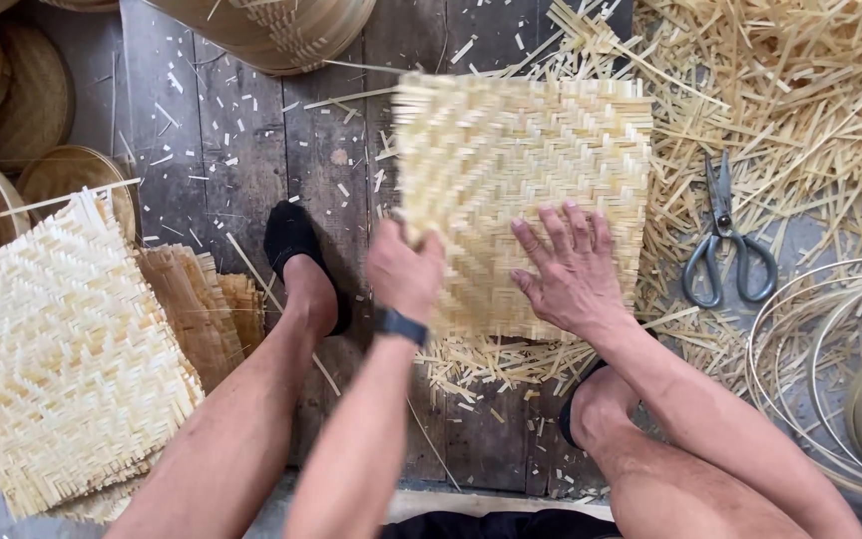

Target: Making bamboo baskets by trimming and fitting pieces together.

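A pale, roughly square mat of woven bamboo strips [521,190] lay on the dark wooden plank floor [221,150] in front of the seated person, its edges running nearly parallel to the planks and only slightly turned. With sides so close in length, no clear long axis could be made out; its herringbone weave ran in diagonal bands, and its frayed strip ends stuck out along every edge.

The left hand [406,268] was curled at the mat's near left corner, fingers tucked around or under the edge so the grasp looked closed on it, though the fingertips were hidden. The right hand [571,269] rested flat on the mat's near right part, fingers spread and pointing away from the person, pressing down with nothing clasped.

Loose bamboo slivers [810,100] were heaped to the right, with grey metal scissors [725,245] lying on them, well apart from the mat. A stack of similar woven mats [62,349] sat to the left, beside the person's foot in a black sock [296,250].
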